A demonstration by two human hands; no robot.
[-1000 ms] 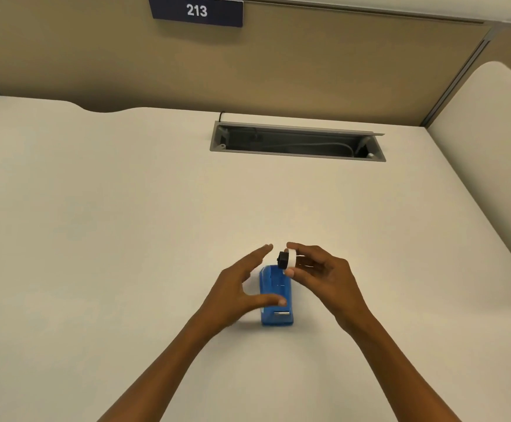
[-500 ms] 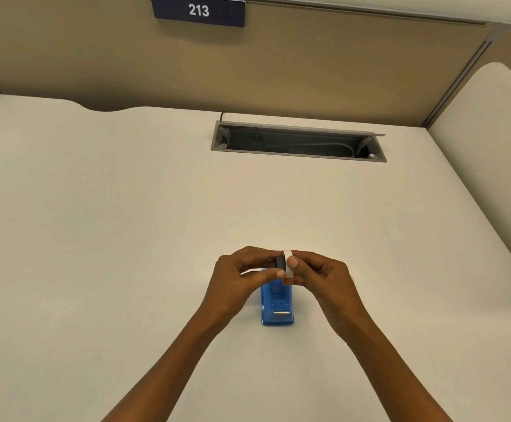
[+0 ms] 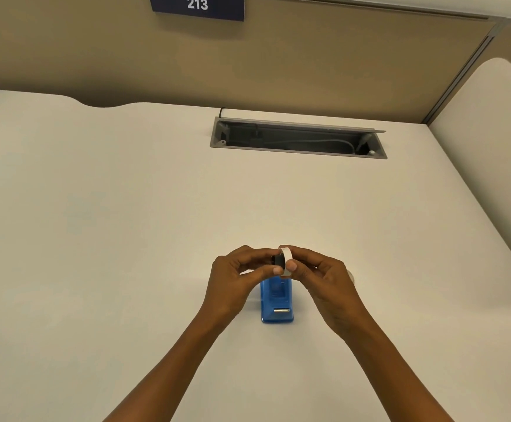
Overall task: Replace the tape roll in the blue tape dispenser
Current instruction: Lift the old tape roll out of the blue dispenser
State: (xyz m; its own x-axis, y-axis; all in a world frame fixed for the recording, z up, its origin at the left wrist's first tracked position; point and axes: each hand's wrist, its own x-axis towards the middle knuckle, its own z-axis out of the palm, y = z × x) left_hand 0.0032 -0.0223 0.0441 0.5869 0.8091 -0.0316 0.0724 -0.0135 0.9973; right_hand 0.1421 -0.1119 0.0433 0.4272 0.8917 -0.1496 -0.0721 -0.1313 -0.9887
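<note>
The blue tape dispenser (image 3: 277, 303) stands on the white desk near me, its metal cutter facing me. Just above its far end, my right hand (image 3: 318, 278) pinches a white tape roll (image 3: 287, 260) by its rim. A black hub (image 3: 278, 259) sticks out of the roll's left side, and my left hand (image 3: 236, 278) grips that hub with thumb and fingers. Both hands meet over the dispenser and hide its far part. A small pale round object (image 3: 351, 275) peeks out behind my right hand; what it is cannot be told.
A grey cable tray opening (image 3: 296, 138) with cords inside is set into the desk at the back. A beige partition with a "213" sign (image 3: 198, 6) rises behind. Another desk surface (image 3: 491, 147) adjoins on the right.
My left hand rose from beside the dispenser and closed on the black hub of the roll held by my right hand. The dispenser stayed in place.
</note>
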